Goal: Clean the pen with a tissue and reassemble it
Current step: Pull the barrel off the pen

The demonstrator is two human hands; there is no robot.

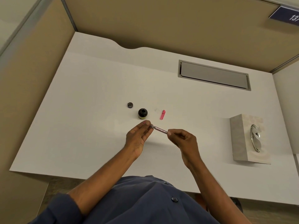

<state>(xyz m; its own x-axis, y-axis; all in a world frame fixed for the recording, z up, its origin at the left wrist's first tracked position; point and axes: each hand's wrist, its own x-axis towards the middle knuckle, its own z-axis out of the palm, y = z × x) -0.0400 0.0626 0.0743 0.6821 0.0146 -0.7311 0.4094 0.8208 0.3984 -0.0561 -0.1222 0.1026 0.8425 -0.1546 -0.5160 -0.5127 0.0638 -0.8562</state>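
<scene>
A thin pinkish pen barrel is held level above the white desk, between both hands. My left hand pinches its left end with thumb and fingertips. My right hand pinches its right end. A pink pen cap lies on the desk just beyond the hands. An open ink bottle stands left of the cap, and its small dark lid lies farther back left. A tissue box with a metal handle sits at the right.
A grey cable hatch is set into the desk at the back right. Beige partition walls close off the left side and the back. A faint smudge marks the desk by the cap.
</scene>
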